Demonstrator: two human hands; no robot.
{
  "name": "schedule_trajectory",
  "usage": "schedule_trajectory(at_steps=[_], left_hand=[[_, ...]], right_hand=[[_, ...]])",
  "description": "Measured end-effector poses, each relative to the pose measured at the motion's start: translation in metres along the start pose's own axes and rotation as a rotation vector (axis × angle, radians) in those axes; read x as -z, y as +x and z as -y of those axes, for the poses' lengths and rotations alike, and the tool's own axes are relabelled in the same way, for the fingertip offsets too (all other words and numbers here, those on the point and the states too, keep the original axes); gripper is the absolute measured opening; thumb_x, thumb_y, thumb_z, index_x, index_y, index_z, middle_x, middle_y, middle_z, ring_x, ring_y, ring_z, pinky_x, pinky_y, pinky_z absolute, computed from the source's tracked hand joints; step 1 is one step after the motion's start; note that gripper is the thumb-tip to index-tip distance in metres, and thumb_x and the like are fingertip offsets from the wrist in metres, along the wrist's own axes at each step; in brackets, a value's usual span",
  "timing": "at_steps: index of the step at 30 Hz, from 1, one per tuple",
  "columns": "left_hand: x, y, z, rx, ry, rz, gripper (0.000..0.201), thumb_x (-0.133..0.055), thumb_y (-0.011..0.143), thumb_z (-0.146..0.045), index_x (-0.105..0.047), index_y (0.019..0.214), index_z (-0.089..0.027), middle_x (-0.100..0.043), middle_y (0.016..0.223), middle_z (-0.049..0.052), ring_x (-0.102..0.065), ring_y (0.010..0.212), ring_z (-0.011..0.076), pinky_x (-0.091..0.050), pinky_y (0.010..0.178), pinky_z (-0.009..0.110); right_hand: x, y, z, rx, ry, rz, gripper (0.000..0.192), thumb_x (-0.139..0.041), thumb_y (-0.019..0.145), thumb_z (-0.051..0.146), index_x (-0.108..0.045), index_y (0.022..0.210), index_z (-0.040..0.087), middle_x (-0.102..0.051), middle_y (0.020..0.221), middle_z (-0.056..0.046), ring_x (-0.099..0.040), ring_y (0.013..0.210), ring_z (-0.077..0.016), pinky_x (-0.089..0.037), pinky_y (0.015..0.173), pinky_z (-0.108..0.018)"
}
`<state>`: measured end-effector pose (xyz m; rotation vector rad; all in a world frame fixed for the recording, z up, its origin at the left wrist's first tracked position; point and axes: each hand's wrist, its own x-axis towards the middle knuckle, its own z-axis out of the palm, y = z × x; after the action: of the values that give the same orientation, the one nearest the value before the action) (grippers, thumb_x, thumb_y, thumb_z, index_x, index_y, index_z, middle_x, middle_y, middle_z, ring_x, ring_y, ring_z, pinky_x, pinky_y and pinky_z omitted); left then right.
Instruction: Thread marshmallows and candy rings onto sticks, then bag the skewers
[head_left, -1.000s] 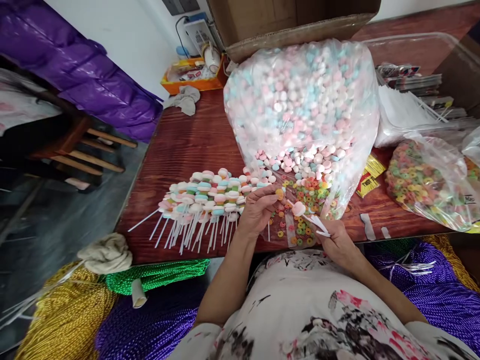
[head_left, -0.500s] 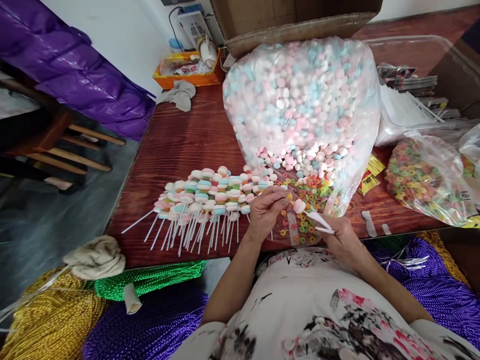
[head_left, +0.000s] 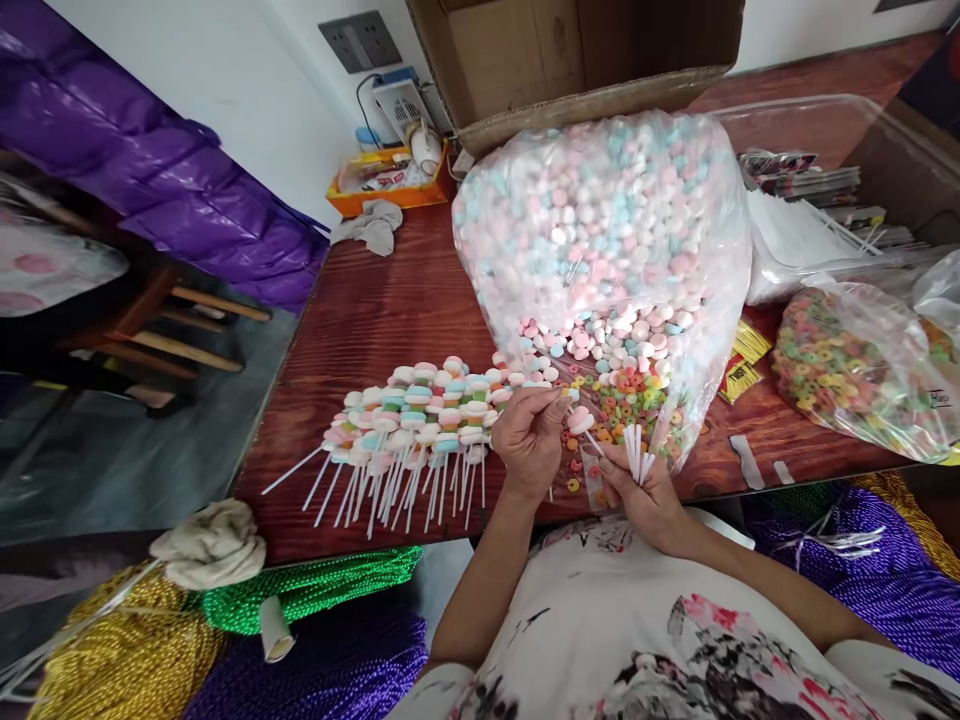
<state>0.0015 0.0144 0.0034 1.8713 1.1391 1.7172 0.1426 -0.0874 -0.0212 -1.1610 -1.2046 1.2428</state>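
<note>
My left hand (head_left: 529,440) is closed, its fingertips pinching a small candy at the tip of a white stick. Just below them a pale pink marshmallow (head_left: 579,420) is threaded on that stick. Closed round the lower end is my right hand (head_left: 649,505), which also grips several spare white sticks (head_left: 636,455) fanned upward. To the left lies a stacked pile of finished marshmallow skewers (head_left: 420,410), sticks toward me. Loose gummy rings (head_left: 637,395) and pastel marshmallows (head_left: 585,335) spill from the mouth of a big clear bag (head_left: 600,220).
A cardboard box (head_left: 510,60) stands behind the bag. On the right are a clear plastic tub (head_left: 787,275) with white sticks, a bag of gummy rings (head_left: 840,370) and yellow twist-tie packs (head_left: 742,365). An orange tray (head_left: 390,190) sits back left. Another person (head_left: 52,260) is at far left.
The view has shifted slightly. My right hand has moved left and turned, bringing the spare sticks upright. The left fingertips have closed over the candy at the stick's tip.
</note>
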Motion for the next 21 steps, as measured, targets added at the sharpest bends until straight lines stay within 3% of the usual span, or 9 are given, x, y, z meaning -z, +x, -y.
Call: schedule_trajectory(at_steps=[3,8,14,18,21], left_hand=[[0.002,0.004,0.001,-0.128,0.135,0.022,0.008,-0.072,0.085,-0.016,-0.072,0.090,-0.022,-0.074,0.084,0.000,-0.069,0.080,0.0138,-0.057,0.077,0.029],[0.004,0.002,0.000,-0.145,0.157,0.054,0.006,-0.069,0.088,-0.017,-0.070,0.091,-0.021,-0.075,0.084,0.001,-0.070,0.080,0.0146,-0.058,0.077,0.030],[0.013,0.013,0.002,-0.123,0.017,0.331,0.009,-0.069,0.088,-0.021,-0.072,0.096,-0.023,-0.078,0.090,0.003,-0.073,0.085,0.0166,-0.060,0.081,0.032],[0.011,0.013,0.003,-0.070,-0.105,0.332,0.015,-0.073,0.085,-0.019,-0.073,0.099,-0.024,-0.079,0.095,0.002,-0.074,0.092,0.0183,-0.060,0.088,0.034],[0.004,0.002,-0.002,-0.033,-0.127,0.283,0.019,-0.064,0.092,-0.020,-0.072,0.108,-0.024,-0.078,0.110,0.005,-0.073,0.104,0.0206,-0.059,0.095,0.039]], right_hand=[[-0.007,0.004,0.006,0.001,0.029,0.032,0.039,-0.045,0.102,0.042,-0.067,0.080,0.019,-0.048,0.057,0.003,-0.043,0.053,-0.0111,-0.036,0.053,-0.026],[-0.007,0.008,0.002,0.065,-0.038,0.006,0.036,-0.046,0.102,0.037,-0.063,0.075,0.020,-0.042,0.056,0.004,-0.038,0.051,-0.0111,-0.034,0.051,-0.026],[0.020,0.012,0.008,0.146,-0.208,0.107,0.030,-0.045,0.099,0.030,-0.067,0.080,0.020,-0.045,0.062,0.002,-0.038,0.057,-0.0123,-0.037,0.055,-0.025],[0.033,0.012,0.013,0.117,-0.224,-0.003,0.026,-0.047,0.099,0.029,-0.071,0.096,0.020,-0.047,0.064,0.002,-0.036,0.056,-0.0112,-0.034,0.053,-0.024],[0.027,0.010,0.009,0.117,-0.200,0.024,0.027,-0.047,0.099,0.030,-0.071,0.092,0.019,-0.046,0.062,0.003,-0.037,0.056,-0.0113,-0.034,0.053,-0.024]])
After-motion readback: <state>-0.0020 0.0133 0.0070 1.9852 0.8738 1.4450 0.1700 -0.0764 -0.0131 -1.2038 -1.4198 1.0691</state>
